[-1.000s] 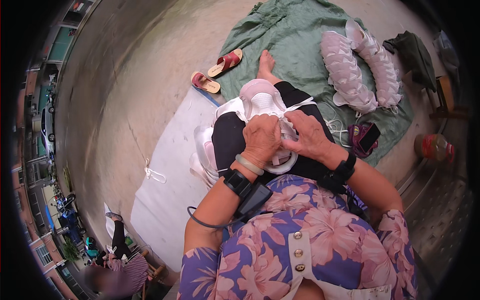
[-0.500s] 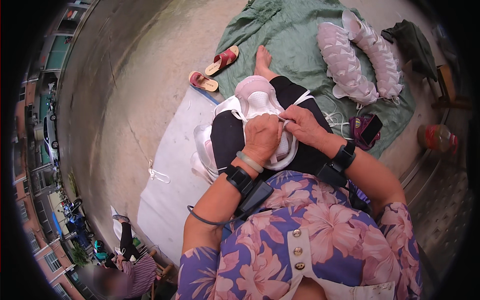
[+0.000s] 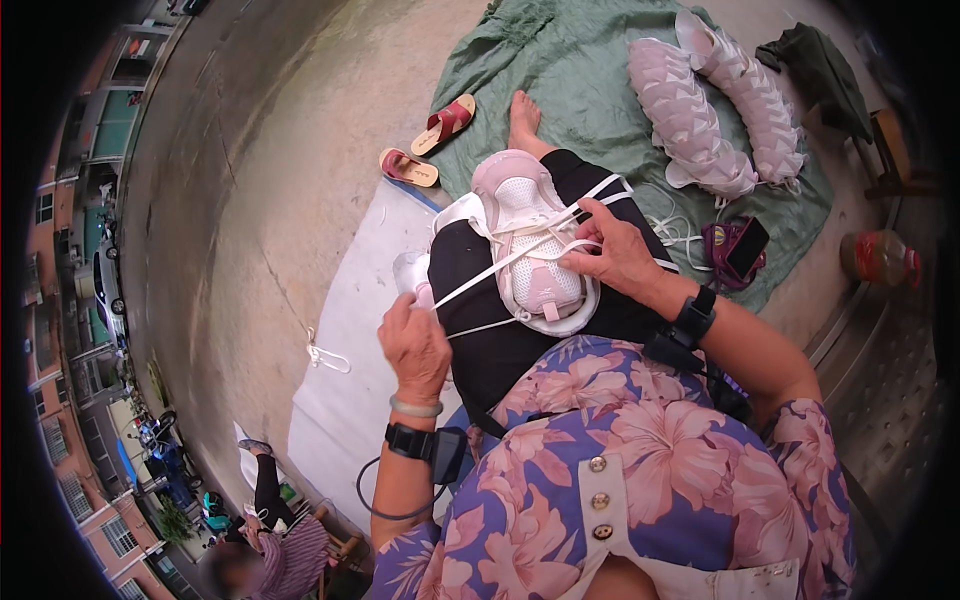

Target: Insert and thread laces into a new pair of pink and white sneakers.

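A pink and white shoe upper rests across my lap, with its perforated white tongue and lacing facing up. My left hand is out to the left of it, closed on a white shoelace that runs taut and slanting over the upper toward my thigh at the right. Over the upper's right edge, my right hand has its fingers curled at a loop of lace; the exact grip is partly hidden. A thin cord also stretches from the upper's near end toward my left hand.
Two long stacks of pink-white shoe uppers lie on the green cloth. Red sandals sit at its left edge. A purple pouch with a phone and a jar are at right. Another person sits at lower left.
My left hand has moved away to the lower left, drawing the lace out across the upper. My right hand has shifted slightly right, and the lacing now shows between the hands.
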{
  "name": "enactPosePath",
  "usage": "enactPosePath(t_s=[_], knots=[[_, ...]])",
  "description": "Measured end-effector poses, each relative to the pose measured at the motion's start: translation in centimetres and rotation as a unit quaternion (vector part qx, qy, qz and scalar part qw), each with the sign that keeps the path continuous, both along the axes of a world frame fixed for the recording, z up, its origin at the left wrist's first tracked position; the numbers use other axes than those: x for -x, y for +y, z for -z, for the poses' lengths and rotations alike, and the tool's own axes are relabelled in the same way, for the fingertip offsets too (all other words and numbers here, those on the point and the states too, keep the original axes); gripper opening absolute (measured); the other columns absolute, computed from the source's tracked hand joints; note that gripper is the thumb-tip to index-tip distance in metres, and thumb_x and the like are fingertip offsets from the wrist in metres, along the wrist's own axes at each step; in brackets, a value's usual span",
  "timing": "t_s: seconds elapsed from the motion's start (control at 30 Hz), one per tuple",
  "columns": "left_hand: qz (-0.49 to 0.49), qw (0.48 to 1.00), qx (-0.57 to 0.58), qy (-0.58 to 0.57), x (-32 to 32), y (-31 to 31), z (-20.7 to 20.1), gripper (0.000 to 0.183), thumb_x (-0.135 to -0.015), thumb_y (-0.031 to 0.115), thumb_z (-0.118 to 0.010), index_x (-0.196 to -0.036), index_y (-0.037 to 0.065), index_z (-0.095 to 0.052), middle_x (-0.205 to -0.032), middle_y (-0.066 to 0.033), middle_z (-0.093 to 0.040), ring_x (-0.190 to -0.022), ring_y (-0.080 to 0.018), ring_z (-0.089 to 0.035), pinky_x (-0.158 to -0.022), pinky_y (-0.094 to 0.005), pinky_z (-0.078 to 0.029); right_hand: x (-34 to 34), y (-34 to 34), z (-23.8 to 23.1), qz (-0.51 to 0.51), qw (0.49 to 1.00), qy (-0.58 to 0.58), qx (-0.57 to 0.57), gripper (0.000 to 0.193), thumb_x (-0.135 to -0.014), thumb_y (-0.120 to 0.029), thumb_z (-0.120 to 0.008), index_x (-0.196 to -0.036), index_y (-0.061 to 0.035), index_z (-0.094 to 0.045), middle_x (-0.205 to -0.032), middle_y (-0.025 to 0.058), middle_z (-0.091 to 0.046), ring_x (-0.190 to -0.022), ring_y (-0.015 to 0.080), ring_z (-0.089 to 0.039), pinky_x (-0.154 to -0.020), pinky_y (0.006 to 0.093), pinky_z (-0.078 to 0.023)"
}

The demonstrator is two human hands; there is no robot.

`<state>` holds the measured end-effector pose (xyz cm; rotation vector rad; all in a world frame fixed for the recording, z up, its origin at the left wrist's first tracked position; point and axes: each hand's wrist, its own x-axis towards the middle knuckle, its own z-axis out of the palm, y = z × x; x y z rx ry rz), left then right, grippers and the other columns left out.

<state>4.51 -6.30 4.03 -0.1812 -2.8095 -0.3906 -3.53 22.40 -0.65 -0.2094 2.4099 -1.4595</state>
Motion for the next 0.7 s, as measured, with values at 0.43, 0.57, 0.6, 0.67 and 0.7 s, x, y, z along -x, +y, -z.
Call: enactPosePath(t_s=[0.43,0.57,0.6,0.67,0.7], knots=[[-0.295,0.903,0.064,-0.306,-10.3,-11.5,5.9,0.017,-0.079,0.022,-0.059,-0.081,0.005,-0.062,-0.092,-0.0133,-0.061,-0.090,-0.0327,-0.057,-0.076,-0.0425,-0.045,3.1,-0.7,2.0,0.051,0.984,-0.130,0.113,0.028,-0.073,-0.010,-0.058,-0.099,-0.0016,-0.058,-0.072,0.0075,-0.058,-0.063,0.0139,-0.054,-0.061,0.0281,-0.046],[-0.100,0.983,-0.130,-0.079,-2.3,-5.5,4.2,0.011,-0.081,0.009,-0.058,-0.088,0.000,-0.061,-0.092,-0.0132,-0.062,-0.086,-0.0295,-0.059,-0.079,-0.0368,-0.046,3.3,-0.8,2.3,0.009,0.987,-0.093,0.131,0.023,-0.072,-0.006,-0.056,-0.095,-0.0029,-0.059,-0.074,0.0061,-0.056,-0.066,0.0128,-0.054,-0.062,0.0268,-0.045],[-0.071,0.982,-0.152,-0.082,-0.4,-3.0,2.9,0.011,-0.081,0.007,-0.059,-0.088,0.000,-0.061,-0.092,-0.0125,-0.062,-0.087,-0.0286,-0.059,-0.080,-0.0358,-0.045,3.1,-0.7,1.6,-0.010,0.994,-0.027,0.110,0.021,-0.073,-0.005,-0.056,-0.093,-0.0033,-0.059,-0.077,0.0055,-0.056,-0.067,0.0125,-0.054,-0.063,0.0260,-0.045],[-0.007,0.976,-0.201,-0.079,2.1,0.4,1.9,0.013,-0.078,0.009,-0.062,-0.090,0.004,-0.063,-0.096,-0.0104,-0.061,-0.088,-0.0293,-0.055,-0.079,-0.0379,-0.044,3.2,-0.7,1.2,-0.033,0.994,0.042,0.090,0.019,-0.073,-0.003,-0.056,-0.092,-0.0038,-0.060,-0.079,0.0048,-0.055,-0.069,0.0122,-0.054,-0.064,0.0252,-0.045],[0.015,0.972,-0.217,-0.091,3.0,1.8,1.5,0.013,-0.078,0.010,-0.063,-0.089,0.005,-0.063,-0.096,-0.0100,-0.061,-0.089,-0.0290,-0.055,-0.080,-0.0375,-0.043,3.2,-0.7,1.5,-0.036,0.991,0.066,0.113,0.017,-0.074,-0.003,-0.057,-0.091,-0.0036,-0.060,-0.082,0.0048,-0.055,-0.070,0.0122,-0.053,-0.065,0.0251,-0.045]])
